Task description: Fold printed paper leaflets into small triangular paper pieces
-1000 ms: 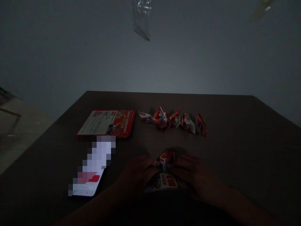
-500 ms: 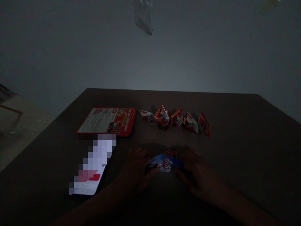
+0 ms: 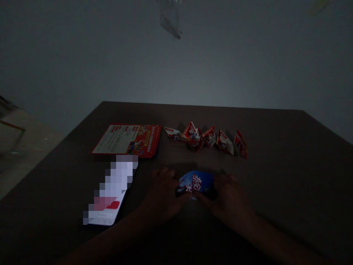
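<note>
Between my two hands is a blue printed paper [image 3: 199, 180] with white and red lettering, bowed upward over the table. My left hand [image 3: 167, 195] grips its left side, the thumb on the near edge. My right hand [image 3: 224, 197] has the right side, its thumb close to the other thumb near the middle. Dim light hides the paper's underside and most fingertips. Farther back, several folded red-and-white papers [image 3: 193, 136] stand creased in a loose row.
A stack of red-bordered printed sheets [image 3: 116, 140] lies at the left. Nearer me is a lit phone [image 3: 106, 217], its screen partly blurred. Behind the dark table [image 3: 273, 129] rises a pale wall, with a clear plastic bag [image 3: 171, 18] hanging in front.
The blue paper's lettered face now shows more broadly, and the red piece seen behind it is gone from sight. My thumbs have come closer together. The view has shifted slightly.
</note>
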The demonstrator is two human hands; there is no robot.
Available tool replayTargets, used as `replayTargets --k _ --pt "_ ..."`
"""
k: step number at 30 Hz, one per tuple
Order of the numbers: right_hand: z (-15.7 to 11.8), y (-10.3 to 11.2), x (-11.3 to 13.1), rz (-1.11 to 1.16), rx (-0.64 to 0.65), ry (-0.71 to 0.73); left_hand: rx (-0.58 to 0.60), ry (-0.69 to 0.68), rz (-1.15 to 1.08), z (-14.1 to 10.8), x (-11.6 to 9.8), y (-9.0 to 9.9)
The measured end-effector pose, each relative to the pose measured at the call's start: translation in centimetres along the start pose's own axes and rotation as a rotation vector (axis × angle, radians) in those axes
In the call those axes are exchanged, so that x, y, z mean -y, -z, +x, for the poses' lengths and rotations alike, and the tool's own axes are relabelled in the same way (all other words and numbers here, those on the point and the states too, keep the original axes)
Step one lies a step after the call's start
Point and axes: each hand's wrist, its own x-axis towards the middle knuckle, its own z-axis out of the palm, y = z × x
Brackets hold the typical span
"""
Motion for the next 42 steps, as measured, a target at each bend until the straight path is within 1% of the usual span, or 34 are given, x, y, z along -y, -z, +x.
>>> replayTargets --k 2,9,13,15,19,22,25,30,34,38,42 --pt "0.1 -0.1 0.2 -0.031 -0.009 -0.007 0.026 0.015 0.010 0.2 -0.1 0.2" --pt "0.1 0.5 0.2 -0.047 0.061 -0.036 0.081 0.009 0.034 0.8 -0.2 1.2" --pt "-0.1 1.3 -0.2 0.028 0.159 -0.052 0.110 0.012 0.016 0.7 0.2 2.1" --pt "-0.1 1.8 -0.5 0.057 0.194 -0.083 0.118 0.034 -0.018 0.4 0.5 2.4" --pt "0.1 2.6 -0.8 0.088 0.297 -0.124 0.128 0.073 -0.097 0.1 1.2 2.7" --pt "0.2 3.1 -1.1 0.129 0.335 -0.138 0.120 0.075 -0.137 0.0 1.6 2.7" --pt "0.1 3.1 -1.6 0.170 0.322 -0.133 0.121 0.085 -0.156 0.0 1.9 2.7" --pt "-0.5 2.9 -2.2 0.200 0.253 -0.083 0.124 0.100 -0.183 0.1 2.0 2.8" --pt "-0.5 2.9 -2.2 0.224 0.256 -0.135 0.109 0.100 -0.200 0.2 1.9 2.8" --pt "-0.6 2.4 -2.7 0.333 0.215 -0.145 0.065 0.092 -0.206 -0.2 1.8 2.6" --pt "-0.8 1.7 -3.2 0.439 0.148 -0.113 -0.008 0.085 -0.211 -1.1 1.3 2.0"
